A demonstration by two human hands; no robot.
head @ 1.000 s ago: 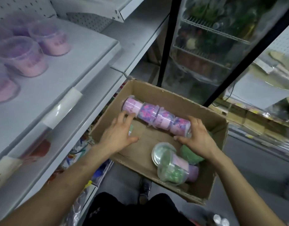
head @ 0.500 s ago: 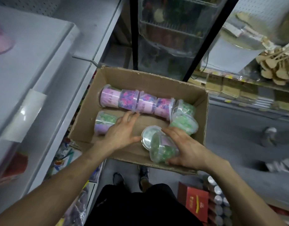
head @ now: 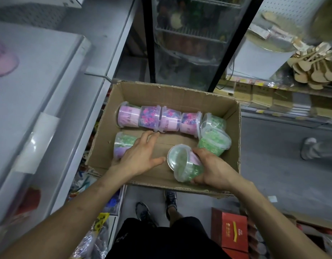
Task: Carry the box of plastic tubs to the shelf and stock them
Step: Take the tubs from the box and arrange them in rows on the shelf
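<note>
1. Shelf (head: 40, 81): grey, on the left, just beside the box.
2. Cardboard box (head: 180, 94): open-topped and holds the tubs.
3. Pink tubs (head: 157, 118): four in a row on their sides along the far wall.
4. Left hand (head: 141, 156): fingers straight and spread, lying over a green-and-purple tub (head: 122, 144).
5. Right hand (head: 215, 171): fingers curled round a green tub (head: 184, 163) near the box's near wall.
</note>
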